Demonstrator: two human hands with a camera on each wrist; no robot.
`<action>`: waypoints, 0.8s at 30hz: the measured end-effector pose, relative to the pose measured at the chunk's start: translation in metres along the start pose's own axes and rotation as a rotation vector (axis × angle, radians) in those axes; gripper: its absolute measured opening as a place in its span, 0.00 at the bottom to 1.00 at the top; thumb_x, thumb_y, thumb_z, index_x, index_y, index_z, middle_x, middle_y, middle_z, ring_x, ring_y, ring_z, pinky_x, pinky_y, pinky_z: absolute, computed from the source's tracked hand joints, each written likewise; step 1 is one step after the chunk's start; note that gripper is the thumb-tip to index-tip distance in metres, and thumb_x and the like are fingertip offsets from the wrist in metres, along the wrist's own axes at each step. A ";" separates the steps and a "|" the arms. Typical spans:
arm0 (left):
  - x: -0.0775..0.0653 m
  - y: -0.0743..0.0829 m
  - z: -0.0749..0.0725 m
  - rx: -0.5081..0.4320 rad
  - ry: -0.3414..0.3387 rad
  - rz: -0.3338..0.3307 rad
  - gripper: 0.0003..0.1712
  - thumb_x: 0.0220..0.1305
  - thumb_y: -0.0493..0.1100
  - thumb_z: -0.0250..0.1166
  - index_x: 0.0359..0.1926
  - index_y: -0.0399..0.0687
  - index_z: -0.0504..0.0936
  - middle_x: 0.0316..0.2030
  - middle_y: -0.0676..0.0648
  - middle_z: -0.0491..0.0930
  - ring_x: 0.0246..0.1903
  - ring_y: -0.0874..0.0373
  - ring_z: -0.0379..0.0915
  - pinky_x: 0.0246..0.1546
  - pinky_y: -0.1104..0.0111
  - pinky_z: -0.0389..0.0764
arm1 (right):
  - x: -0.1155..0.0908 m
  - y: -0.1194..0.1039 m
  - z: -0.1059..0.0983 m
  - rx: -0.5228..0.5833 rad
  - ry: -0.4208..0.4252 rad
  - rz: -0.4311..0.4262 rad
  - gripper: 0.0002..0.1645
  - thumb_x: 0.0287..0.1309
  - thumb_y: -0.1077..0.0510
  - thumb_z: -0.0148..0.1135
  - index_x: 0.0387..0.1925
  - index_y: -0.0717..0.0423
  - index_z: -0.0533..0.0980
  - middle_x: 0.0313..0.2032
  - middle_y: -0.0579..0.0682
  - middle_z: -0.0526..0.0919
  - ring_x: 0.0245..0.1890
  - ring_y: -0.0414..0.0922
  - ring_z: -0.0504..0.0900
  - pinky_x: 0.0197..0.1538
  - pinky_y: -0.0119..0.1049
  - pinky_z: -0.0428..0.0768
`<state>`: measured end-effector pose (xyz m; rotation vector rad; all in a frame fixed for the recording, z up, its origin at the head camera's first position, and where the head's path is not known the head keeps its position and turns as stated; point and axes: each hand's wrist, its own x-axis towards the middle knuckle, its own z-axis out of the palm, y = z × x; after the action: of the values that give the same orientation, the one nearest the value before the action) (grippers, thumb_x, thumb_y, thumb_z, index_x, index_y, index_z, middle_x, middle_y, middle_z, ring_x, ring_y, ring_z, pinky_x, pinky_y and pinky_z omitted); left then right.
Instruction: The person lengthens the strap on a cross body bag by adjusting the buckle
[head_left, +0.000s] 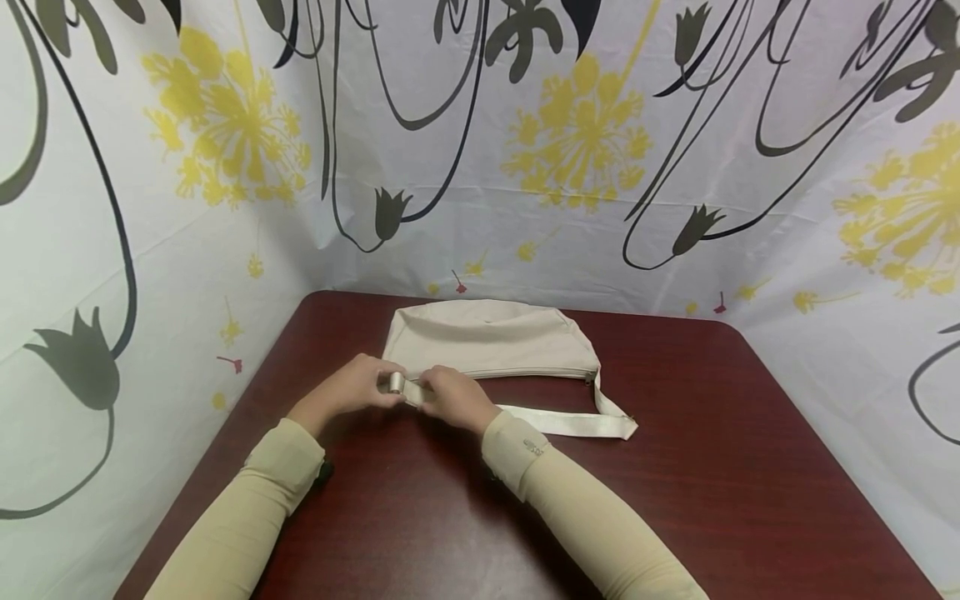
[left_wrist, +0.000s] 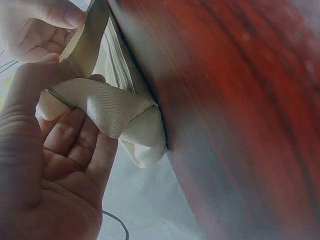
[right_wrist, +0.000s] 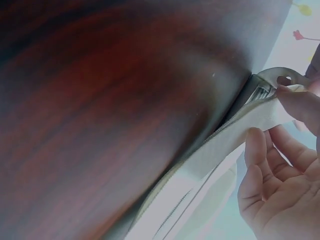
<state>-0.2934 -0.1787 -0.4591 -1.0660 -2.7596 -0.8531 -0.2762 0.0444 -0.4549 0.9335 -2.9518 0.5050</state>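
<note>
A cream fabric shoulder bag (head_left: 487,337) lies on its side on the table, its zipper (head_left: 525,374) running along the near edge. Its flat webbing strap (head_left: 570,422) loops out toward the near side. At the bag's left end, my left hand (head_left: 352,387) holds the strap where it folds by a thin metal slider (left_wrist: 61,98). Just to the right, my right hand (head_left: 459,400) pinches the strap between thumb and fingers. In the right wrist view, the strap (right_wrist: 200,155) runs from that pinch back along the zipper side.
The dark red wooden table (head_left: 712,467) extends around the bag on all sides. Behind it and to both sides hangs a white cloth (head_left: 480,167) with grey and yellow flower prints. Both forearms wear beige sleeves (head_left: 600,517).
</note>
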 end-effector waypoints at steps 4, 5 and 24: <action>0.000 0.000 0.000 -0.002 -0.002 -0.003 0.15 0.54 0.46 0.76 0.44 0.51 0.88 0.28 0.60 0.80 0.25 0.65 0.68 0.30 0.70 0.71 | 0.000 -0.001 0.000 0.009 0.005 -0.008 0.11 0.58 0.56 0.72 0.41 0.52 0.82 0.35 0.44 0.78 0.34 0.40 0.75 0.41 0.36 0.77; -0.001 0.000 0.000 -0.002 -0.002 -0.005 0.15 0.54 0.46 0.76 0.44 0.51 0.88 0.28 0.60 0.80 0.26 0.65 0.68 0.30 0.70 0.71 | 0.000 -0.001 0.000 0.012 0.004 -0.011 0.10 0.58 0.57 0.71 0.41 0.52 0.82 0.34 0.44 0.78 0.34 0.40 0.75 0.41 0.36 0.77; -0.001 0.002 -0.001 -0.023 -0.017 -0.010 0.13 0.55 0.46 0.76 0.41 0.50 0.88 0.28 0.61 0.80 0.27 0.65 0.69 0.32 0.70 0.72 | 0.002 -0.005 -0.001 0.107 -0.009 -0.040 0.09 0.59 0.62 0.68 0.42 0.57 0.81 0.33 0.45 0.76 0.34 0.41 0.73 0.41 0.33 0.73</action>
<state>-0.2911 -0.1786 -0.4576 -1.0687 -2.7785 -0.8828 -0.2749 0.0398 -0.4527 1.0037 -2.9330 0.6648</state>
